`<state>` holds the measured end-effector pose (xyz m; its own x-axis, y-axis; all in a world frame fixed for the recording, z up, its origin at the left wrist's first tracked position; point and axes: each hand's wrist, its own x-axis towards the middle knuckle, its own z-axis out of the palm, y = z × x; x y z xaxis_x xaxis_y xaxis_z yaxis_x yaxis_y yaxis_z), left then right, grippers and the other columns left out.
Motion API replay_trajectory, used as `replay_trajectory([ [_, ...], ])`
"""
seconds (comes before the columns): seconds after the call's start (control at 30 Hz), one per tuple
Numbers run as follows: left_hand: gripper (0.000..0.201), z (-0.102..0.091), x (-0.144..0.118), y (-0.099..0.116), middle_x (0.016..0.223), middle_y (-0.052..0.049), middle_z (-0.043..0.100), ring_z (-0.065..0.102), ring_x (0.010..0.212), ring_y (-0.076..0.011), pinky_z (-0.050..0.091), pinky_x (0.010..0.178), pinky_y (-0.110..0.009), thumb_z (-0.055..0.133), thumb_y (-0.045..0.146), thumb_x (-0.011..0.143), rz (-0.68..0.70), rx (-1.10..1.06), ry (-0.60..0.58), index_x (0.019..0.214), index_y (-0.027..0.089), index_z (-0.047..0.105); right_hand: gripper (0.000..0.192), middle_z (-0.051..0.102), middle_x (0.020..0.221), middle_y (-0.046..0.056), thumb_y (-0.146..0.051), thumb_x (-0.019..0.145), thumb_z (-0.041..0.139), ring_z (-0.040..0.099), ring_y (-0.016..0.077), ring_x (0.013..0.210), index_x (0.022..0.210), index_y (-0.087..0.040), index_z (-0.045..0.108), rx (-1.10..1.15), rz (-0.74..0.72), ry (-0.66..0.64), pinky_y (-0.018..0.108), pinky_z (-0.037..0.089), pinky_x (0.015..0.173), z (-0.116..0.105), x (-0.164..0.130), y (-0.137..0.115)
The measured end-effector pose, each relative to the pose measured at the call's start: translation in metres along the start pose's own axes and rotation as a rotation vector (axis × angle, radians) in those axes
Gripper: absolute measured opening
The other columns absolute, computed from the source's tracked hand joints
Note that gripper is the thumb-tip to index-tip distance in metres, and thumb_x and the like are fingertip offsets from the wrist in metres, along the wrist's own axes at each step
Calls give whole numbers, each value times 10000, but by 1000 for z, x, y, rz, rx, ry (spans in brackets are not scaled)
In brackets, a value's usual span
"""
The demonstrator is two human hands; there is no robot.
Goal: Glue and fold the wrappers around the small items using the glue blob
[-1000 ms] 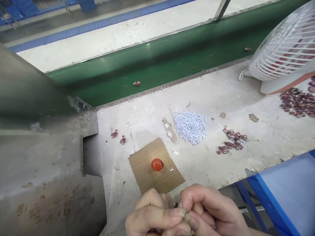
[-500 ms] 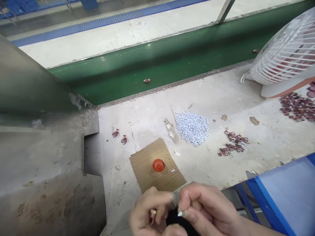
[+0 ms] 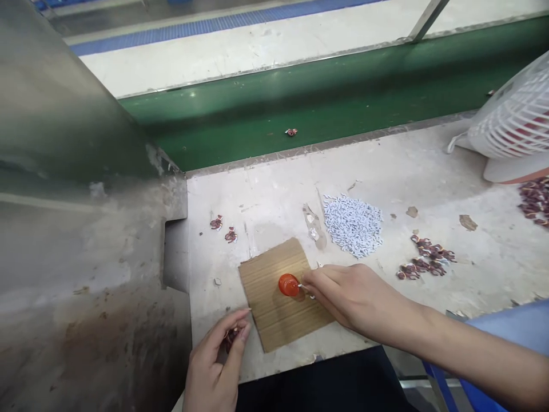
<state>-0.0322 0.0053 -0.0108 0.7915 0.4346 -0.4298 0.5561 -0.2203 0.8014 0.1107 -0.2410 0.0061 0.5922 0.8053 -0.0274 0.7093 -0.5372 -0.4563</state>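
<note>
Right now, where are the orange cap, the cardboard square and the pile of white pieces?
orange cap (image 3: 288, 284), head view, its domed top.
cardboard square (image 3: 274, 320), head view, bare corrugated face.
pile of white pieces (image 3: 352, 223), head view, pile's middle.

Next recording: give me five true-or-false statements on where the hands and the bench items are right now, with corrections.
1. The right hand reaches to the orange cap on the cardboard piece. True.
2. The left hand rests on the pile of white bits. False: it is near the bench's front edge, left of the cardboard, with a small dark red part at its fingers.
3. The white fan stands at the bench's far right. True.
4. The orange cap lies on the green belt. False: it sits on the cardboard.
5. A small part lies on the green belt. True.
</note>
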Motion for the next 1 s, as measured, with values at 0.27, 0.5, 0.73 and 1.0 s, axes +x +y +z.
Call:
replay_trajectory([
  [0.27,335,-4,0,4,1090,-15,792,713,1077,-203,551,975,-268,648,562,992,73,-55,34,1115,308,830,297,567,747,1,-152,1129,320,470,154,579,1018,-158,595,-48,-6,-49,295,265,557,1,0,-1],
  [0.5,348,-6,5,-16,1194,-43,832,790,1065,-180,608,936,-182,814,473,891,87,-57,75,1176,273,795,319,630,797,18,-225,1161,295,602,184,642,1082,-157,596,-48,64,-37,303,341,582,-5,-5,10],
  [0.73,54,-5,7,-11,911,-47,865,845,892,-228,661,868,-192,905,274,761,215,-199,148,760,246,859,327,627,746,40,-215,1146,343,632,230,622,974,-150,613,-133,92,-17,314,268,546,13,-1,35],
  [1.0,479,9,-9,9,807,-57,847,818,687,-197,675,687,-177,1043,505,574,-58,-512,248,880,208,826,246,688,835,30,-268,1159,367,657,194,658,1089,-181,587,-34,84,129,302,379,567,-8,-10,29],
])
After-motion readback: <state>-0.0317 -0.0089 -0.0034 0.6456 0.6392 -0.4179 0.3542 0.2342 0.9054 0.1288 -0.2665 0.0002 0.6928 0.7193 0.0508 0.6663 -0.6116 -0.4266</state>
